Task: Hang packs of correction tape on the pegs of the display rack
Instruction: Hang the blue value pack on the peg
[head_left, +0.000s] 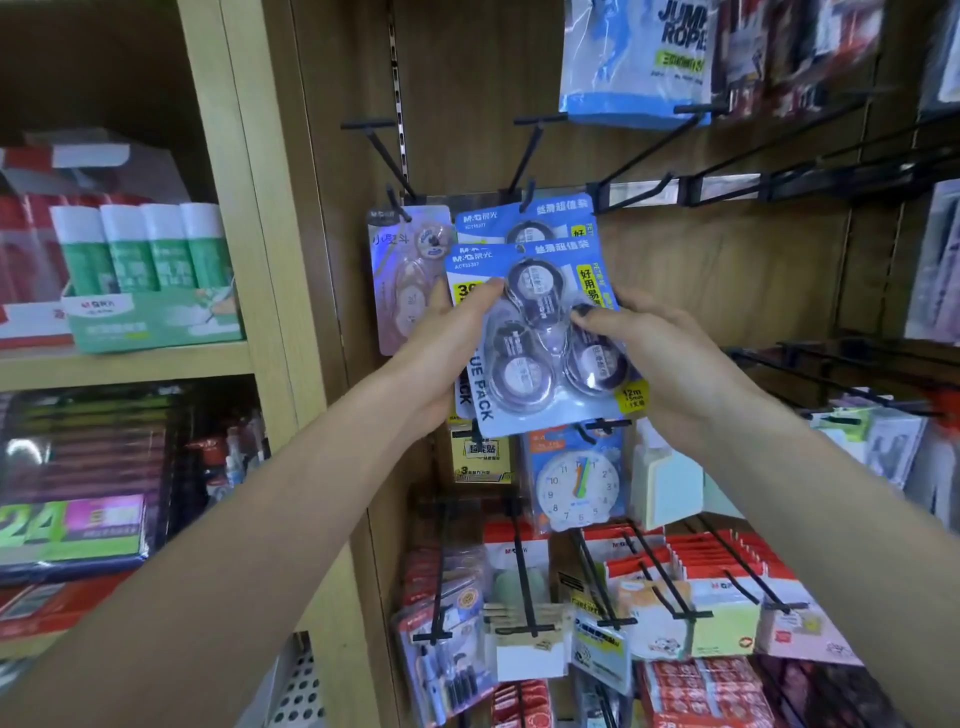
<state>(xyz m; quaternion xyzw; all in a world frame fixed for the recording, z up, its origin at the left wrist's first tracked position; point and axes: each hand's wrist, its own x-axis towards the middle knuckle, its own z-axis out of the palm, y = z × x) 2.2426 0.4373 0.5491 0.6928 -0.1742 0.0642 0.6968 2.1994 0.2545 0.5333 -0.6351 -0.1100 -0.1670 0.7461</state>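
Both hands hold a blue correction-tape pack (545, 338) up in front of the display rack: the left hand (441, 358) grips its left edge, thumb across the front, and the right hand (660, 364) pinches its right side. Just behind it a matching blue pack (524, 221) hangs on a black peg (524, 156); beside that hangs a lilac pack (405, 270).

A correction tape pack (540, 332) is sitting between the left hand (441, 353) and the right hand (670, 358). Behind it another pack (524, 221) is hanging on a peg (522, 166). Below the hands a clock pack (574, 483) is hanging; left of the left hand, glue sticks (150, 249) are standing on a shelf (124, 364).
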